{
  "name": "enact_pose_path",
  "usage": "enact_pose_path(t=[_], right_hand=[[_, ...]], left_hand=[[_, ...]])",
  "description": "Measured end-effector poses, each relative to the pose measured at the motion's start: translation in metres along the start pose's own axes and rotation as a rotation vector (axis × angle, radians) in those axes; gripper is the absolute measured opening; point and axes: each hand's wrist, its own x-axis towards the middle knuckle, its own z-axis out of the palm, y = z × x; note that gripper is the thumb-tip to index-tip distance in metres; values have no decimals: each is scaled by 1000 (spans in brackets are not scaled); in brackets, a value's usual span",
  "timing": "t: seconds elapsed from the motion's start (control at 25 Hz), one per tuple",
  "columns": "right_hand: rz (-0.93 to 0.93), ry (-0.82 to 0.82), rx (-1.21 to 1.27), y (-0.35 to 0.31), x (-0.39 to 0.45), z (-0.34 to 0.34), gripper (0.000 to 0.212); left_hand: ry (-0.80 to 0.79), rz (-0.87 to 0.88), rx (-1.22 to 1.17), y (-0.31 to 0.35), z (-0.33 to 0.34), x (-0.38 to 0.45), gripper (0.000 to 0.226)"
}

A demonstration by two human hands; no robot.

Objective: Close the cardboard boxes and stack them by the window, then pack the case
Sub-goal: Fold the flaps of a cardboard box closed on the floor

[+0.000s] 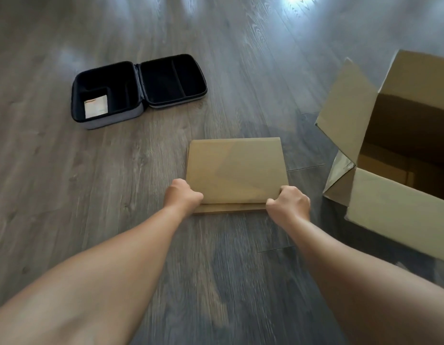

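Observation:
A small flat cardboard box lies on the wooden floor in the middle, its lid down over the base. My left hand grips its near left corner with curled fingers. My right hand grips its near right corner. At the right stands a large cardboard box with its flaps open and a dark inside. Farther off at the left lies a black zip case, opened flat, with a white paper card in its left half.
Grey wood-plank floor stretches all around. Bright light reflects off the floor at the top right. A silvery tape strip shows on the large box's lower left flap.

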Motion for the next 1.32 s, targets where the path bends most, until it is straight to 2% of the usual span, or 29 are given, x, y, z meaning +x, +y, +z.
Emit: enact_pose_path(t=[0.36,0.56,0.72,0.8,0.88,1.0,1.24,1.32], right_hand=[[-233,79,38,-21,-21,-39,19],[-386,150,18,-45,-32,-82,22],[-471,231,19,-60,-50,-129,24],[-496,290,17,-63,-57,-154,25],[-482,349,41,-54,-61,-183,25],[-406,424,74,-13,-56,-225,23],[-202,467,79,138,-54,-277,17],[-130,489,81,183,-57,-285,17]], left_hand=[[193,21,-31,1,-48,-22,6],[347,168,-119,14,-98,-35,25],[441,212,-239,35,-140,-49,23],[484,254,-232,51,-156,-54,11],[506,313,-234,77,-162,-63,11],[477,416,-249,138,-149,-81,27],[241,598,-188,254,-53,-125,9],[109,630,-183,277,-17,-143,21]])
